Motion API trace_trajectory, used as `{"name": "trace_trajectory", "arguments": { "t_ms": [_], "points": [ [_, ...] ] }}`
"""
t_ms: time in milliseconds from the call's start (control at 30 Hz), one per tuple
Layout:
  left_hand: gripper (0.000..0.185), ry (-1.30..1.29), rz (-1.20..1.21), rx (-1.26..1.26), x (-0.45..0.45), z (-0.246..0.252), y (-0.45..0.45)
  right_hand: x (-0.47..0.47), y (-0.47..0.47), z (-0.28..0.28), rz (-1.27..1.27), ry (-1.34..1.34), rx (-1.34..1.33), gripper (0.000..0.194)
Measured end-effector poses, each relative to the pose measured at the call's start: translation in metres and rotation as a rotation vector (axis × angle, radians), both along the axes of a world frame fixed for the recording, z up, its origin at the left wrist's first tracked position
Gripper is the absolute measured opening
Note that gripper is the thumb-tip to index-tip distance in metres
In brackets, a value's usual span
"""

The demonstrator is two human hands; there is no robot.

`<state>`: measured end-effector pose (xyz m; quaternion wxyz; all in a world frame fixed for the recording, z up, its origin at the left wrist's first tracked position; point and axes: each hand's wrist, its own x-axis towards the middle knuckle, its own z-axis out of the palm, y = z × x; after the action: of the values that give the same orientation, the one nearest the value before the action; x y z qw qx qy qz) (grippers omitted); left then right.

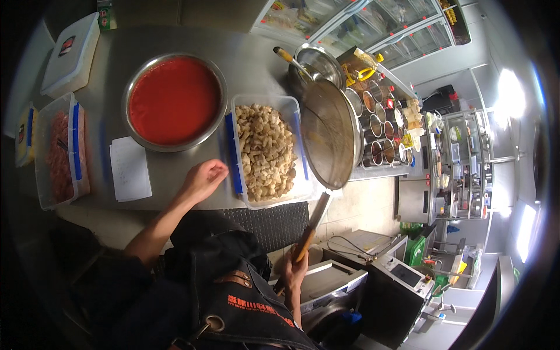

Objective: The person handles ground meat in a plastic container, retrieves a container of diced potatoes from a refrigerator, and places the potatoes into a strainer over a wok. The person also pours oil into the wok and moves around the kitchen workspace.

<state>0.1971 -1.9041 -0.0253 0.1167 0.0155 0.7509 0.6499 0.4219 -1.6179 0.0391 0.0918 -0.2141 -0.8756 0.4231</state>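
My right hand grips the wooden handle of a large round mesh strainer. The strainer is tilted beside the right end of a clear plastic container, partly hiding the metal vessels behind it. Pale brown diced food fills much of that container, which has blue clips on its sides. Over the steel worktop, my left hand has its fingers curled, with nothing visible in them. It is near the container's left side and below a steel bowl of red liquid.
A sheet of paper bearing writing lies on the steel worktop. Farther left are a tub of minced meat and a white lidded box. Seasoning pots and an oil jug crowd the right. Glass-door refrigerators stand behind.
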Motion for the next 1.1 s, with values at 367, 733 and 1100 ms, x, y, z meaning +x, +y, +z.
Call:
{"name": "trace_trajectory", "arguments": {
  "t_ms": [367,733,1100],
  "points": [
    [0.049,0.439,-0.257,-0.388,-0.102,0.042,0.087,-0.018,-0.043,0.014,0.039,-0.093,0.003,0.032],
    [0.06,0.407,-0.404,-0.488,-0.131,0.034,0.084,-0.01,-0.06,0.037,-0.027,-0.107,0.032,0.035],
    [0.044,0.353,-0.514,-0.592,-0.126,0.043,0.081,0.006,-0.062,0.04,-0.14,-0.151,-0.251,0.033]
  ]
}}
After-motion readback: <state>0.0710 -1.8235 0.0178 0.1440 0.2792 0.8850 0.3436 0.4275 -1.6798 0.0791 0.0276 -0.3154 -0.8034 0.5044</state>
